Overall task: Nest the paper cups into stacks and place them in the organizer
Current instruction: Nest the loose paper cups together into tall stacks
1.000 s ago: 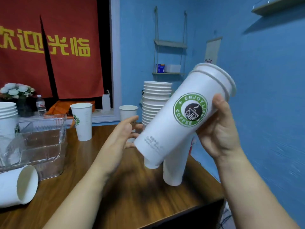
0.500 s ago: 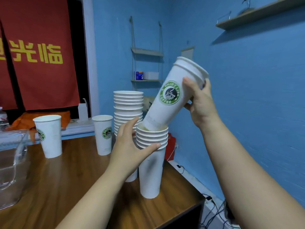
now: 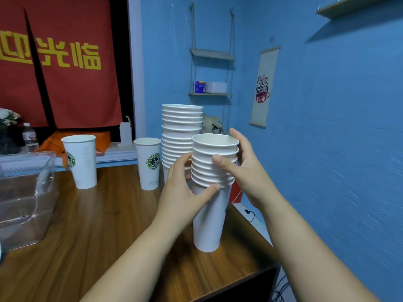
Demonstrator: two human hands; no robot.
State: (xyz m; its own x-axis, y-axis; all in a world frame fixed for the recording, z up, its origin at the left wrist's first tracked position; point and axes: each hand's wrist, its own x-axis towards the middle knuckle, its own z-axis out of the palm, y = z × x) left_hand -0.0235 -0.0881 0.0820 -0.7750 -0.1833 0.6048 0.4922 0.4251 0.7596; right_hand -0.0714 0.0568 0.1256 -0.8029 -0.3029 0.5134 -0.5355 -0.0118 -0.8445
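At centre frame the near stack (image 3: pixel 209 192) of nested paper cups stands upright on the wooden table (image 3: pixel 109 225), its top cup white inside. The left hand (image 3: pixel 183 192) wraps it just under the rims. The right hand (image 3: pixel 246 168) clasps the rims (thumb across the front). Behind, a taller stack (image 3: pixel 182 131) is partly hidden. The clear organizer (image 3: pixel 26 192) is cut off at the left edge, its contents too blurred to tell.

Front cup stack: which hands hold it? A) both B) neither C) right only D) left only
A: the left hand grips the front stack just under its rims, and the right hand grips the rims from the other side.
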